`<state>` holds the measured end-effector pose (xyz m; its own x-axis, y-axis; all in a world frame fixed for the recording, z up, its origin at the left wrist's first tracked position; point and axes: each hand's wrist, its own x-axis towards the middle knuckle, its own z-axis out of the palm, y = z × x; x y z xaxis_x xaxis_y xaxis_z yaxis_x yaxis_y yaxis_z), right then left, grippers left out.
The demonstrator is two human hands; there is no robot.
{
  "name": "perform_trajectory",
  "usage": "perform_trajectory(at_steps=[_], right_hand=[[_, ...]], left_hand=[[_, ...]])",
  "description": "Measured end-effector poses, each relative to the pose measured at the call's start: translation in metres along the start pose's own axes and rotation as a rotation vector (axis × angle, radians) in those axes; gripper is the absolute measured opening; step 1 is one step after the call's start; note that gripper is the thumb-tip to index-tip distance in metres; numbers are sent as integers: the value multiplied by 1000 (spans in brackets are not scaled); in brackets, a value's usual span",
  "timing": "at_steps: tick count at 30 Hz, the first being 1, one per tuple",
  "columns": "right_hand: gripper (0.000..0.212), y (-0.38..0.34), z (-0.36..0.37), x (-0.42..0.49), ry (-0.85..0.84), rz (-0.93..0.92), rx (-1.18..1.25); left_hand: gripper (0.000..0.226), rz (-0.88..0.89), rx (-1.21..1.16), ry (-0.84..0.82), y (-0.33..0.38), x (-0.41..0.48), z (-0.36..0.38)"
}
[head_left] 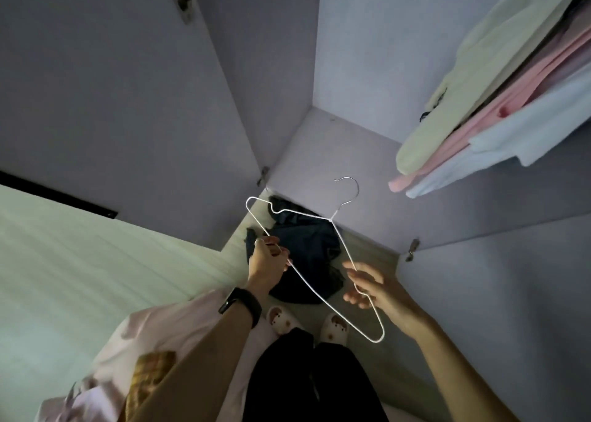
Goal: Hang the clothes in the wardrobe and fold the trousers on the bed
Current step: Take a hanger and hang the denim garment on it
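Holding white wire hanger (331,219) (hook away), left hand (268,263) gripping, right hand (375,290) pinching, hands apart.

Level: dim, cool grey-violet cast overall.
Source: not in view; the pale area at left (73,261) is brightest.
Shadows: soft-edged; dark clothes (307,242) on the floor lose all detail.
Glare: only a faint glint on the hanger (331,219) hook.
Blur: right hand (375,290) slightly smeared, fingers (355,298) soft.
Distortion: wide-angle; wardrobe walls (351,53) lean and bow toward the edges.
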<state>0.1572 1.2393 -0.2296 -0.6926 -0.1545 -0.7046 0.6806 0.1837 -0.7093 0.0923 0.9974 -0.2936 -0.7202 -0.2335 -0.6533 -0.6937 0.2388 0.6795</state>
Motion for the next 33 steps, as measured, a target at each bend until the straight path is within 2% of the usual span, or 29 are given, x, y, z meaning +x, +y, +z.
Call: perform_trajectory(at_steps=[3,7,9,12,15,19,23,24,28,31,33], right_hand=[[44,23,-1,39,32,67,212],[32,62,-6,121,201,183,356],[26,93,-11,169,335,238,293],[32,155,-31,236,532,259,41],[22,217,-50,280,686,195,-4],[13,288,-64,341,874,-54,56],[16,341,-72,394,876,-190,-22],[18,353,-72,405,865,-194,-34],[23,392,-68,429,767,-177,-113],[22,400,-72,420,768,-179,-152],[25,396,-73,407,697,-152,-236]], left_hand=[[25,124,222,-85,-39,13,31],[27,109,258,-214,-87,62,92],[25,70,262,-284,-113,102,128],[26,48,409,-394,-163,174,189],[55,-46,534,-392,-220,234,246],[79,-78,722,-224,-289,306,310],[89,-29,960,-102,-341,356,356],[85,-22,1020,-93,-352,365,363],[43,150,1179,4,-383,395,358],[35,237,1097,-84,-375,396,336],[28,274,968,-119,-356,378,320]])
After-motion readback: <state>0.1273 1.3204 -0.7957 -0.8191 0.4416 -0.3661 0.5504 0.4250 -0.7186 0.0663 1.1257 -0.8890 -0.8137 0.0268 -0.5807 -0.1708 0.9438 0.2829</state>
